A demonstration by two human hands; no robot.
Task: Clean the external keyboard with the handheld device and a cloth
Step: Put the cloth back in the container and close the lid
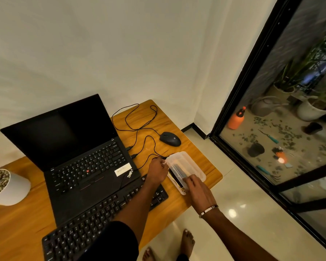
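Two hands are on the job, both at the clear plastic container (186, 167) near the table's right edge. Your right hand (199, 191) lies on its near end w/ fingers (189, 180) fairly straight, pressing down on the lid or rim; your left hand (157, 171) has fingers curled at the far-left corner, apparently pinching the rim, though the exact contact is too small to confirm. Something dark lies inside, prob. the handheld device, but can't tell; no cloth seen.

Handling call: container looks light, thin, a bit flexy and slick, so hold it by the rim corners, not the walls.

One external keyboard (102, 219) runs along the table's near edge, your left forearm crossing over it. It should be stiff, flat, light enough to slide; steady it by the end edges, keep off the keys.

Further back: one ThinkPad laptop (83, 157), open, screen dark. One wired mouse (170, 139) toward the far right corner, cables looping btwn it and the laptop. One white pot (9, 187) at the left edge. One wooden table (17, 232) carries it all.
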